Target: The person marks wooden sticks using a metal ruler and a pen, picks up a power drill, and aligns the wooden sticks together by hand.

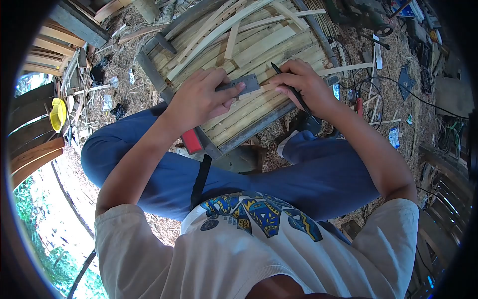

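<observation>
My left hand point(201, 94) is closed on a short grey metal plate point(249, 84), thumb flat on its face. Small marks run along the plate, which lies over a thin wooden strip point(265, 89). Between the thumb and fingers of my right hand point(302, 84) is a slim black pen point(298, 96), held slantwise. That hand's fingertips are right at the strip's right part. Both hands are over a slatted wooden bench top point(239, 119) with a dark frame.
Curved and straight wood strips point(219, 40) lie across the far part of the bench. A red block-like object point(191, 141) is at its near left corner. A yellow helmet-like object point(58, 114) is at far left. Shavings cover the ground, and a black cable point(413, 90) crosses the right side.
</observation>
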